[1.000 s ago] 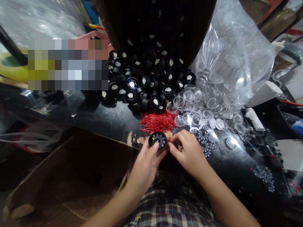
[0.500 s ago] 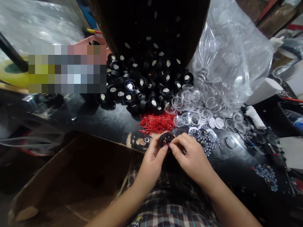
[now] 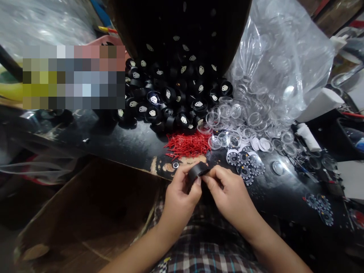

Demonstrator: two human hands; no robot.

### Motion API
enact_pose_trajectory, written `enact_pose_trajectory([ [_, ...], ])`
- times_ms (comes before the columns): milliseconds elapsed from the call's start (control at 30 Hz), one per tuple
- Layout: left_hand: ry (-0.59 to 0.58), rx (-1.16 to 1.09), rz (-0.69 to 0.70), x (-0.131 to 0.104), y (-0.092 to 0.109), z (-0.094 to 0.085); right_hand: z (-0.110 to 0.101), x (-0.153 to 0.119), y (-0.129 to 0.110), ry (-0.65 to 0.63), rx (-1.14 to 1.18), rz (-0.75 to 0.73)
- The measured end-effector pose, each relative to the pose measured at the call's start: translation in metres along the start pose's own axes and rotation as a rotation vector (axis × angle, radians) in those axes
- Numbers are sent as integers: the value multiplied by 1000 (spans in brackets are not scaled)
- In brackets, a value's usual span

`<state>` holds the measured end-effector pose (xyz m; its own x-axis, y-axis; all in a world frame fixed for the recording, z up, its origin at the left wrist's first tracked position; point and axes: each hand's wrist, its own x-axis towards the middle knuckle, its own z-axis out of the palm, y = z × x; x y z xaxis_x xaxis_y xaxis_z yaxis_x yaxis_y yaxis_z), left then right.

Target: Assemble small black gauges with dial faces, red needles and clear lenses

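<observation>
Table edge: the front edge of the black tabletop point(image 3: 113, 143) slants from the left down towards the left hand, with a brown box point(image 3: 85, 212) below it.
Black gauge cases: a heap point(image 3: 167, 94) behind the tabletop's exposed strip.
Washer: a small ring point(image 3: 175, 165) near the edge, just beside the left fingers.
Left hand: its thumb and fingers point(image 3: 182, 193) grasp a black round case point(image 3: 194, 171), tilted, at the edge, in front of the red pointers point(image 3: 189, 145).
Right hand: thumb and forefinger point(image 3: 231, 189) meet at the case's right rim; whether they pinch a small part, I cannot tell.
Printed dials: an overlapping cluster point(image 3: 244, 163) just beyond the right hand, bounded behind by clear lenses point(image 3: 253, 117).
Right side: dark surface runs from a lone lens point(image 3: 278, 168) to a second dial group point(image 3: 324, 208).
</observation>
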<state>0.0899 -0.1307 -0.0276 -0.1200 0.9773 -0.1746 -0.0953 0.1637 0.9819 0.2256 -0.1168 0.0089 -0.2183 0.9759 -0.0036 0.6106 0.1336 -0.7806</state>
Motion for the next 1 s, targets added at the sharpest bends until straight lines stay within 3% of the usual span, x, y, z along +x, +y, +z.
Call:
enact_pose_trajectory([
  [100, -10, 58, 20, 0, 1, -3, 1, 0, -1, 3, 36, 25],
  [200, -91, -26, -56, 5, 1, -6, -3, 2, 1, -25, -13, 24],
  [300, -200, -215, -203, 11, -3, -9, -8, 5, 4, 4, -100, -82],
  [400, -243, -280, -254, 12, -9, -13, -10, 8, 7, 43, -226, -240],
  [500, -220, -268, -279, 10, -11, -11, -8, 12, 10, 60, -384, -333],
  [600, -83, -340, -441, 6, -6, -3, -4, 15, 8, 70, -465, -363],
  [700, -9, -464, -563, 1, -3, 6, -2, 17, 1, 88, -426, -267],
  [833, -45, -398, -403, 3, -10, 5, -13, 18, -5, 44, -217, -65],
  [933, -114, -286, -292, 11, -16, -3, -30, 27, 11, -28, -82, -10],
  [1000, -84, -355, -317, 16, -18, -5, -41, 39, 33, 91, -200, 34],
])
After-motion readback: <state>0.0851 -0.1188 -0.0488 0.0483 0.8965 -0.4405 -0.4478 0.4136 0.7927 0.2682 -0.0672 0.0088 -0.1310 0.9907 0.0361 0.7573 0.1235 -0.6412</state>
